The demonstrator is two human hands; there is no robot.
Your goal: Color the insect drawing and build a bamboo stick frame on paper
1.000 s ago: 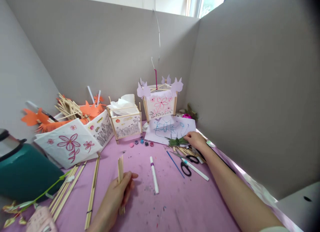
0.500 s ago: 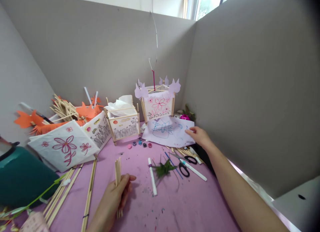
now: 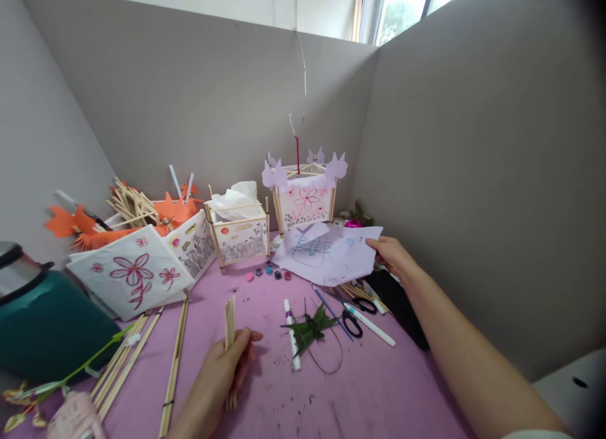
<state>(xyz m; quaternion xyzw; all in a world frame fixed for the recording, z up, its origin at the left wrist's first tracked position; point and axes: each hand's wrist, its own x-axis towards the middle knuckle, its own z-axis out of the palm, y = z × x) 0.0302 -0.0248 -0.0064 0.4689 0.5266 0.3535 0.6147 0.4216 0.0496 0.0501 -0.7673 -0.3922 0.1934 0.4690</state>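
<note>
Now right hand (image 3: 391, 252) has lifted drawing sheet (image 3: 326, 252).

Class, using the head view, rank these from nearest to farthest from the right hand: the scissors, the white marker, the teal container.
Measured from the right hand:
1. Scissors, just below it.
2. White marker, mid-table, further left.
3. Teal container, far left edge.

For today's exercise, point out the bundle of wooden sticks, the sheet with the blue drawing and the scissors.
Bundle of wooden sticks (image 3: 230, 322): head view, upper part above the left hand's fingers.
Sheet with the blue drawing (image 3: 326, 256): head view, middle of the paper.
Scissors (image 3: 353, 322): head view, black handle loop.
</note>
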